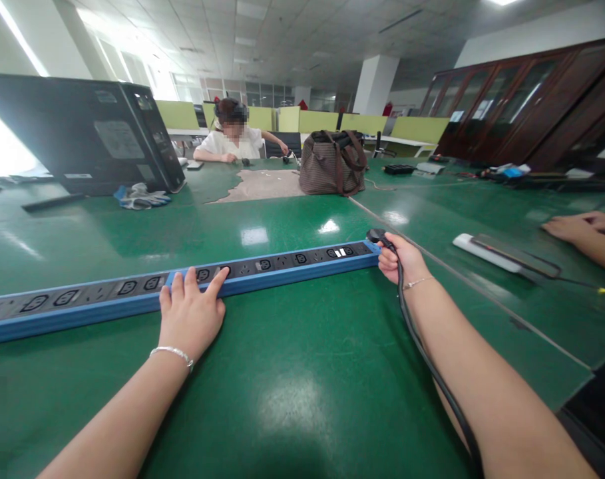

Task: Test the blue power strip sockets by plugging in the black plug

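Observation:
A long blue power strip (292, 267) with a row of black sockets lies across the green table, running from the left edge to right of centre. My left hand (195, 309) rests on its middle part, fingers spread over the sockets. At the strip's right end, my right hand (401, 263) grips a black plug (377, 235), held by the end of the strip. From the plug a black cable (412, 332) hangs down along my right forearm. The plug's pins are not visible.
On the green table (282, 412) stand a black computer case (107, 140), gloves (141, 197) and a brown bag (327, 163). A white bar-shaped object (484, 253) lies at right, near another person's hands (574, 226). Across the table sits a person (227, 143).

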Demonstrator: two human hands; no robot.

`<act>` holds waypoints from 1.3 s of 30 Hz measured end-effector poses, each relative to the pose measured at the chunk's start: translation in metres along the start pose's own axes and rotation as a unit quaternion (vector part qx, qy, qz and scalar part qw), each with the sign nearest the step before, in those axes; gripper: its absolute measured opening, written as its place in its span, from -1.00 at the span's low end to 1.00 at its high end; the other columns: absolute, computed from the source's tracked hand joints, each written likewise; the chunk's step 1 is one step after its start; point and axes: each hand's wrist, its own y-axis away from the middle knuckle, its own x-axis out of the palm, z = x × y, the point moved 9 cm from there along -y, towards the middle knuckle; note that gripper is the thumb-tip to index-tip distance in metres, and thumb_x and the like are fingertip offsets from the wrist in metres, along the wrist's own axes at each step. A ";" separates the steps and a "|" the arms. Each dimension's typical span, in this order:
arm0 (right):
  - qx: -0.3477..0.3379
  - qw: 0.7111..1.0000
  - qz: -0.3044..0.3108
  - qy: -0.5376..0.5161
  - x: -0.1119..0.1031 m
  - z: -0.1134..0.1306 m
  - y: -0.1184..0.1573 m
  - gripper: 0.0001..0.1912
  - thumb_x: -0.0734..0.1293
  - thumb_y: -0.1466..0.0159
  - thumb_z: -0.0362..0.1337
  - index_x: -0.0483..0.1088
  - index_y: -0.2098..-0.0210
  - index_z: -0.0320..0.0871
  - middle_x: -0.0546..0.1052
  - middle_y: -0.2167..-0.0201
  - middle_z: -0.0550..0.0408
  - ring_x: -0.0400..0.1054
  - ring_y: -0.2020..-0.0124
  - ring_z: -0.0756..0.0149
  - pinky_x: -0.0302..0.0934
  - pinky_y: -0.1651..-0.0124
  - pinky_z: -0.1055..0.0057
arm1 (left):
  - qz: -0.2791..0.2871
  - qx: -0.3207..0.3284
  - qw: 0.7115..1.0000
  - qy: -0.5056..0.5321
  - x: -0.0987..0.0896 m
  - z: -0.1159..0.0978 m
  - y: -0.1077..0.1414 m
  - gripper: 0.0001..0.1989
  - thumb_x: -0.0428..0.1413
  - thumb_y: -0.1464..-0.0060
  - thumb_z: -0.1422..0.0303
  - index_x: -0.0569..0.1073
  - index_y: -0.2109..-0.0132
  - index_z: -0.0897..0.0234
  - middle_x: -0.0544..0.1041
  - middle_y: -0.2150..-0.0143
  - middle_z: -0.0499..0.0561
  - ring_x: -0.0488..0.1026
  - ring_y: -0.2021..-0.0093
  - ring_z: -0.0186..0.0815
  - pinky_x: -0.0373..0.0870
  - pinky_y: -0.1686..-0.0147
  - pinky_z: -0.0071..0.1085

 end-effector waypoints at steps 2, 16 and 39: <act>0.019 1.000 -0.003 0.018 0.004 -0.006 -0.001 -0.61 0.08 -0.37 -0.17 0.23 0.55 -0.15 0.00 0.90 0.32 -0.18 0.85 0.55 -0.24 0.78 0.62 | 0.004 -0.003 1.000 0.009 0.001 0.000 0.000 -0.44 -0.07 -0.14 0.29 0.16 -0.29 -0.01 0.17 -0.26 0.25 0.06 -0.30 0.15 0.02 -0.19 0.12; 0.059 0.996 -0.047 0.039 0.001 -0.014 -0.003 -0.66 0.10 -0.38 -0.24 0.23 0.50 -0.18 0.05 0.90 0.32 -0.13 0.86 0.57 -0.25 0.80 0.64 | -0.003 0.003 1.000 -0.002 0.001 0.000 0.000 -0.46 -0.11 -0.17 0.29 0.15 -0.30 -0.01 0.16 -0.26 0.30 0.08 -0.29 0.18 0.03 -0.18 0.11; 0.091 0.977 -0.086 0.174 -0.009 -0.011 -0.004 -0.65 0.14 -0.36 -0.22 0.28 0.53 -0.20 0.06 0.90 0.31 -0.10 0.88 0.56 -0.22 0.80 0.61 | 0.002 -0.002 1.000 0.009 0.002 0.000 0.000 -0.46 -0.11 -0.16 0.28 0.15 -0.30 -0.02 0.15 -0.27 0.27 0.05 -0.30 0.16 0.01 -0.19 0.11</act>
